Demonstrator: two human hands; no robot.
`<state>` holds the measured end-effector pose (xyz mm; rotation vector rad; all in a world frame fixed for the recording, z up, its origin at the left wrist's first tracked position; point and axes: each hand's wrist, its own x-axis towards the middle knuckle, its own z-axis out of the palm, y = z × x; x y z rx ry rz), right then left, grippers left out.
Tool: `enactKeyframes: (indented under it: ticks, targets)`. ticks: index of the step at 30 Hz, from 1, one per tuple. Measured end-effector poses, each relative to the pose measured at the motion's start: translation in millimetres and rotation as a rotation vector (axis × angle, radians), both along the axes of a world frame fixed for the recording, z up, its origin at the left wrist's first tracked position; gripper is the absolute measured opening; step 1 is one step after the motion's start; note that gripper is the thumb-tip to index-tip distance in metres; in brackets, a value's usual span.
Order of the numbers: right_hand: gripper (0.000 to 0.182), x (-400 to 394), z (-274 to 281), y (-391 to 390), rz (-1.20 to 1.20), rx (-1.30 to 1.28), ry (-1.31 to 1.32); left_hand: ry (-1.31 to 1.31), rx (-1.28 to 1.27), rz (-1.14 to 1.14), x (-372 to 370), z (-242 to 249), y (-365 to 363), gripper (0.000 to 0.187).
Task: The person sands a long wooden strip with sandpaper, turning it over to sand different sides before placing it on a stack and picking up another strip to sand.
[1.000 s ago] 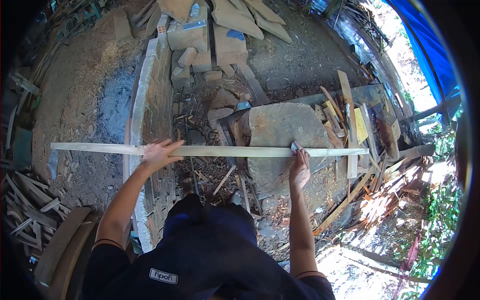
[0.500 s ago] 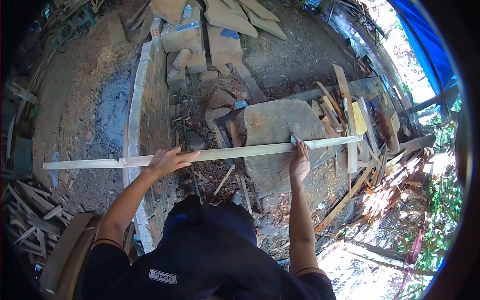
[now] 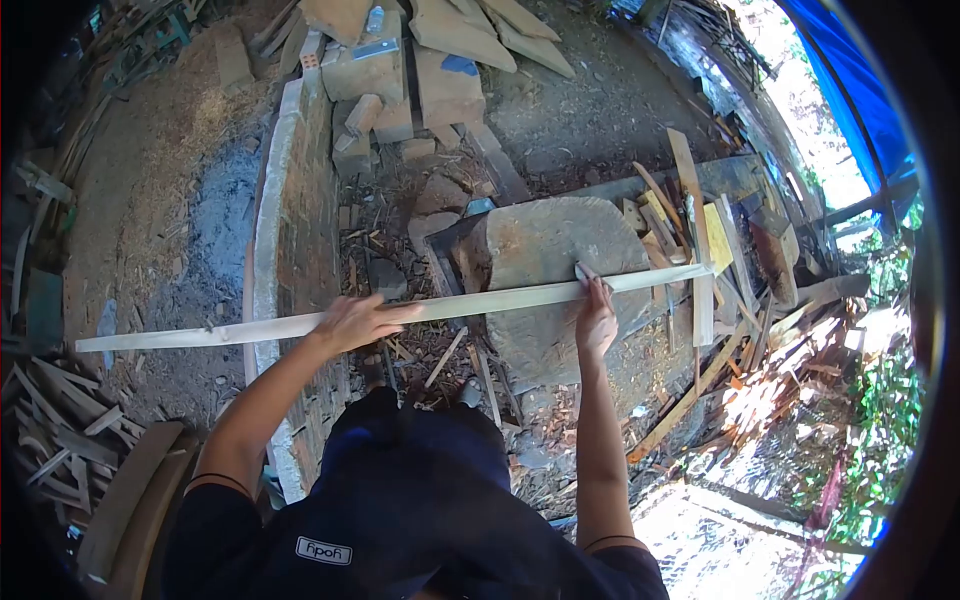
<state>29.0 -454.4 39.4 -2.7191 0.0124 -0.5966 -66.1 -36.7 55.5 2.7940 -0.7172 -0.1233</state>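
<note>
A long, thin, pale wooden strip (image 3: pixel 500 299) crosses the head view from left to right, its left end lower than its right. My left hand (image 3: pixel 360 323) grips it left of the middle, near the low wall. Farther right, my right hand (image 3: pixel 598 312) is closed on the strip over a big wood block (image 3: pixel 560 235). A small pale tip juts beyond the right fingertips; I cannot make out what it belongs to. The strip's right end reaches over the upright scrap boards.
A low wall (image 3: pixel 280 200) runs along my left side. Slabs (image 3: pixel 450 90) and a plastic bottle (image 3: pixel 375 21) stand at the back. Scrap boards (image 3: pixel 703 300) lean right of the block. Curved timbers (image 3: pixel 125 490) lie at lower left, and wood chips litter the ground.
The strip has shifted a little to the left and tilted, its left end sinking and its right end rising slightly. My left hand moved slightly right; my right hand shifted slightly left.
</note>
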Motion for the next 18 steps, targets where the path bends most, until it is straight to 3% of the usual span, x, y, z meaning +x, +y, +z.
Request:
enactKeyframes:
  ticks: [2,5,8,12,15,16,18]
  targets:
    - [0.024,-3,-21,-1,0.004,-0.122,-0.041,0.026,0.071,0.009,-6,3,7,0.058]
    - [0.028,-23,-27,46,0.087,-0.001,-0.07,-0.018,0.085,0.094,0,-2,-4,0.064]
    - [0.029,-48,5,77,0.319,-0.047,-0.106,-0.022,-0.035,0.015,16,-15,-27,0.064]
    - [0.032,-18,-6,30,0.377,-0.094,-0.071,0.122,-0.07,0.005,12,-5,-14,0.064]
    - [0.027,3,27,3,0.201,-0.01,-0.011,0.06,-0.078,-0.005,-6,-14,16,0.062]
    - [0.026,13,-3,-19,0.095,-0.049,-0.024,0.036,-0.091,0.016,-10,-18,24,0.061]
    - [0.024,9,3,-13,0.02,-0.016,0.018,0.084,-0.026,0.055,-16,-4,28,0.059]
